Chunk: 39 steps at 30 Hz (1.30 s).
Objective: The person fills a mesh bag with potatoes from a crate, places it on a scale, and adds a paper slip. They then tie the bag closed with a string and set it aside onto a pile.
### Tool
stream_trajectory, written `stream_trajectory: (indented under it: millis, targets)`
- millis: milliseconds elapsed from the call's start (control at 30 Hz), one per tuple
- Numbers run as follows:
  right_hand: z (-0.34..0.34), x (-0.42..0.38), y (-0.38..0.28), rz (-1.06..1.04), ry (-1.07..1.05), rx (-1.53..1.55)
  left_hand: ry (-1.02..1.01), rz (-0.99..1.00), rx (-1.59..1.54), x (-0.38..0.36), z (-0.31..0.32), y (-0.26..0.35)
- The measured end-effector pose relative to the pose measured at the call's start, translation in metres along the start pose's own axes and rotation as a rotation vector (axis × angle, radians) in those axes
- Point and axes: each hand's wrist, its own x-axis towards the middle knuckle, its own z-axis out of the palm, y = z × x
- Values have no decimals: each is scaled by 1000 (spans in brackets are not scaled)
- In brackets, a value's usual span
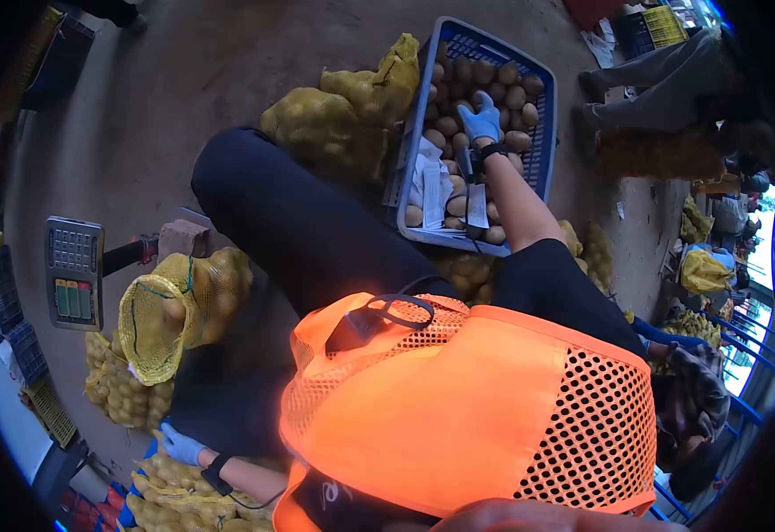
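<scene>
My right hand (482,122), in a blue glove, reaches into a blue plastic crate (542,168) of brown potatoes (458,71). Its finger and thumb are spread over the potatoes, with nothing visibly held. Printed paper slips (432,182) lie on the potatoes near my wrist. At the lower left, my gloved left hand (183,445) is closed at the edge of a full yellow mesh bag (175,496); a bit of mesh shows beside its fingertips. Between my legs, an open-mouthed mesh bag (161,328) with potatoes in it leans on its side.
A scale display with keypad (74,270) stands at the left, near a brick (183,239). Filled mesh bags (312,120) sit beside the crate, and others (121,381) lie under the scale. Another person's trousered legs (662,89) are at the upper right. More people and bags line the right side.
</scene>
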Motion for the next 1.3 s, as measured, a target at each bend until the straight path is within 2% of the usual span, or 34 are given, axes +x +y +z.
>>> stream_trajectory:
  millis: [33, 100, 133, 200, 233, 300, 333, 467, 567, 633, 667, 733, 867, 933, 967, 1067, 1100, 1200, 1267, 1300]
  targets:
    - [10, 1, -5, 13, -2, 5, 15, -2, 23, 4, 1, -1]
    - [14, 12, -33, -193, -41, -313, 39, 6, 51, 11, 2, -5]
    - [15, 19, -43, -183, -45, -303, 46, 27, 94, 19, 4, -12]
    - [26, 37, -57, -434, -137, -498, 8, 27, 112, 20, 3, -3]
    - [37, 45, -55, -432, -142, -489, 17, 30, 116, 16, 3, 6]
    - [47, 49, -58, -359, -230, -133, -1, -28, 197, 2, 1, 33]
    - [43, 49, -53, -307, -328, -173, -1, -4, 206, 12, 3, 19]
    - [29, 29, -76, -206, -429, -304, 1, 7, 236, 12, 6, 25]
    - [40, 18, -78, -102, -403, -429, 3, 7, 248, 7, 7, 33]
    - [49, 12, -73, -212, -134, -240, -4, 17, 235, 8, 6, 34]
    - [52, 12, -69, -208, -137, -237, -1, 19, 238, 11, 5, 31]
    - [51, 19, -59, -378, -179, -194, -62, 18, 205, 16, 5, 26]
    - [46, 24, -49, -466, -228, -129, -15, -4, 202, 4, 6, 35]
    - [50, 20, -47, -235, -260, -146, 0, 5, 160, 0, 7, 38]
    - [53, 19, -45, -241, -265, -142, 6, 0, 161, 1, 8, 36]
    - [52, 29, -33, -79, -60, 54, 6, 29, 199, 7, 8, 27]
    - [42, 36, -35, -86, 21, 39, 9, 42, 201, 8, 8, 26]
    - [18, 66, -45, 43, 61, -78, 1, 57, 186, 15, 11, 20]
    - [9, 80, -52, -75, -131, -416, -5, 50, 168, 9, 11, 32]
    - [8, 81, -54, -78, -134, -418, -9, 46, 205, 8, 11, 36]
